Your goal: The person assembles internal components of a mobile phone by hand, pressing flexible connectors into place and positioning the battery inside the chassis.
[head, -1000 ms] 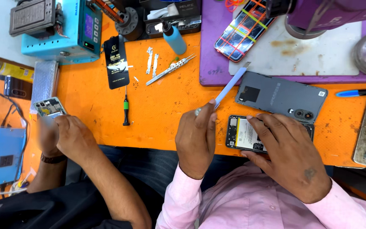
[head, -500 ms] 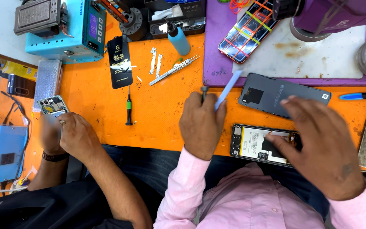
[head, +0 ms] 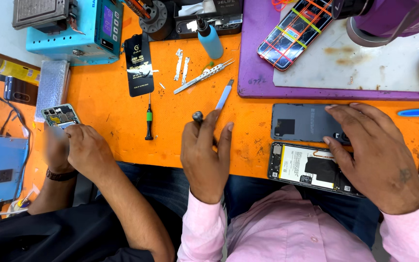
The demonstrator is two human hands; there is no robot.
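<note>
A thin blue-tipped tool (head: 223, 95) and a small screwdriver (head: 198, 117) are gripped in the closed left hand (head: 205, 155). The right hand (head: 374, 150) is spread wide, fingers laid on the opened phone (head: 311, 170) and on the grey back cover (head: 306, 122) just beyond it. Left of the left hand, a smaller phone (head: 60, 116) is held by a co-worker's hands (head: 76, 145).
</note>
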